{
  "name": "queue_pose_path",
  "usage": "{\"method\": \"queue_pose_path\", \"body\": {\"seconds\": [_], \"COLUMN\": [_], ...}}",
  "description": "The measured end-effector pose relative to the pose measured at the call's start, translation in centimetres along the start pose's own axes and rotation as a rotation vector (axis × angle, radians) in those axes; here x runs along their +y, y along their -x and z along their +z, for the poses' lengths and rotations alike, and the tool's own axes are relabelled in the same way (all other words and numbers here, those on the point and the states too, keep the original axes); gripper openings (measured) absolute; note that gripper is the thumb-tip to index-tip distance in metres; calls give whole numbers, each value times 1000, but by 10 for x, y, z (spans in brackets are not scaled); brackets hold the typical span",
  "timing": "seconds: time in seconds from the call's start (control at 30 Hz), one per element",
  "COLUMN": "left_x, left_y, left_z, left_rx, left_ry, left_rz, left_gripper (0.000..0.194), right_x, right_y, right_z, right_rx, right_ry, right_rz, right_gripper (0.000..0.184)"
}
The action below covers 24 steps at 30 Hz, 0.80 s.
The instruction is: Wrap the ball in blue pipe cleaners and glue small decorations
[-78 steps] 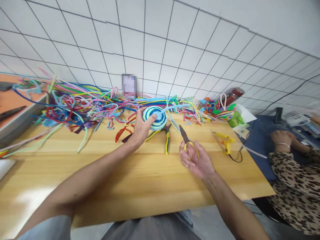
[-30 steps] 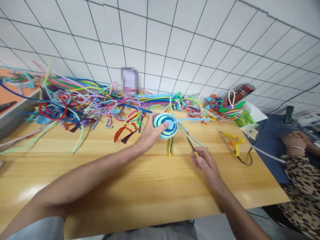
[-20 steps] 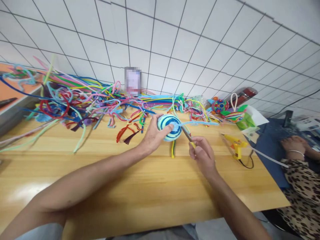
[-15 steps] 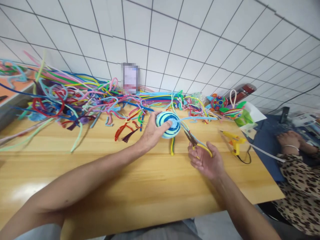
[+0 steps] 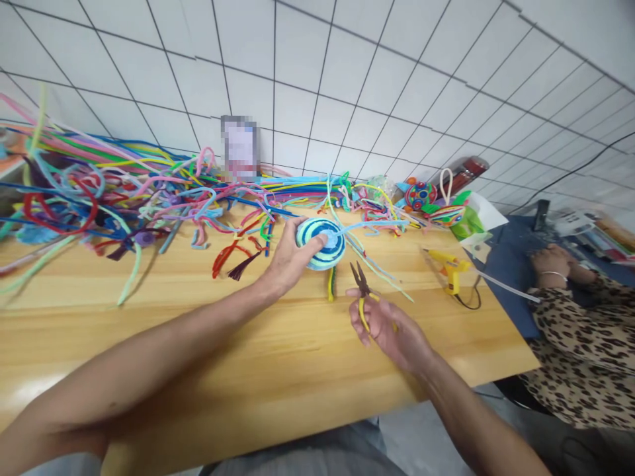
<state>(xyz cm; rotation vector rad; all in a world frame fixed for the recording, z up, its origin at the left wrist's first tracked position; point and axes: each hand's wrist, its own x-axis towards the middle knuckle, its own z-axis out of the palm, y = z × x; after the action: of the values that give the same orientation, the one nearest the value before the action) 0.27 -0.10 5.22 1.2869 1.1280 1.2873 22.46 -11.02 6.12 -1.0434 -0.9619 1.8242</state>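
My left hand (image 5: 288, 259) grips a round coiled disc of pipe cleaners (image 5: 335, 256) in dark blue, light blue and pale green, its thumb pressed on the middle. Several loose pipe cleaner ends (image 5: 380, 266) stick out from the disc to the right. In my right hand (image 5: 397, 334) is a pair of needle-nose pliers (image 5: 362, 280) with yellow handles, jaws slightly apart and pointing up, clear of the disc. A short yellow and dark green piece (image 5: 331, 285) shows just below the disc.
Along the wall lies a tangled heap of coloured pipe cleaners (image 5: 163, 192). Behind it a phone (image 5: 241, 147) leans upright. A yellow glue gun (image 5: 450, 270) stands on the right of the wooden table (image 5: 238, 377). Another person's hands (image 5: 550, 266) rest at the far right.
The pliers in my right hand have come away from the pipe cleaner ends, moving down and left, and now point upward. My left hand keeps hold of the disc. The whole view has shifted slightly.
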Motion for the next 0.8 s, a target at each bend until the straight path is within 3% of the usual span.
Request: {"method": "queue_pose_path", "body": {"seconds": [0.1, 0.3, 0.4, 0.5, 0.57, 0.7, 0.8], "left_x": [0, -1, -1, 0, 0, 0, -1], "left_y": [0, 0, -1, 0, 1, 5, 8], "left_z": [0, 1, 1, 2, 2, 3, 5], "left_rx": [-8, -5, -5, 7, 10, 13, 17], "left_ry": [-4, -5, -13, -53, -73, -72, -65], "left_rz": [-2, -25, -20, -16, -12, 23, 58], "left_gripper": [50, 52, 51, 51, 53, 53, 53], "right_x": [1, 14, 11, 2, -3, -8, -9], "right_y": [-4, -7, -3, -6, -12, -28, -38], "right_z": [-2, -14, -17, -20, -19, -12, -4], "right_rx": [37, 19, 87, 235, 332, 461, 476], "right_ry": [66, 285, 682, 1242, 1492, 1749, 1825], "right_rz": [-45, 2, -200, -495, -627, -707, -743], "right_gripper": [49, 60, 50, 41, 40, 40, 41]}}
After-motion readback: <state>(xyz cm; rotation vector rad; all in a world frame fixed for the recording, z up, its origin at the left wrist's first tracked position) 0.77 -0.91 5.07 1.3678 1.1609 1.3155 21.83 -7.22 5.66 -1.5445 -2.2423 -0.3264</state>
